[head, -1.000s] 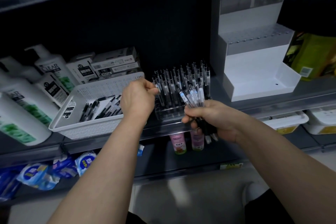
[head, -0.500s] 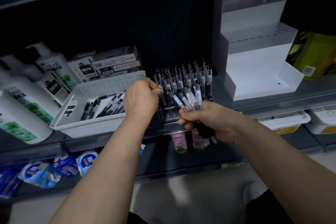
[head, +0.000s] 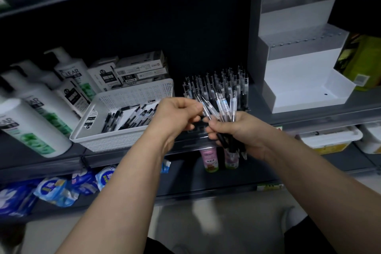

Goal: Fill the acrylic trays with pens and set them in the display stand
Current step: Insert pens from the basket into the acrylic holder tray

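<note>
right hand (head: 241, 134) is wrapped round a fistful of pens (head: 223, 107), just in front of the acrylic tray (head: 196, 129) on the shelf (head: 309, 118). left hand (head: 177, 115) pinches one pen off the bunch. i'd pull it clear, tip down, straight into a free slot. half a second back that left hand was over at the tray; now it's back at the bunch. display stand (head: 299, 82) waits empty, far right.

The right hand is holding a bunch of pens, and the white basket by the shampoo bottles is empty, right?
Not empty: the head view shows loose pens lying in the white basket by the shampoo bottles. The right hand does hold a bunch of pens.
</note>
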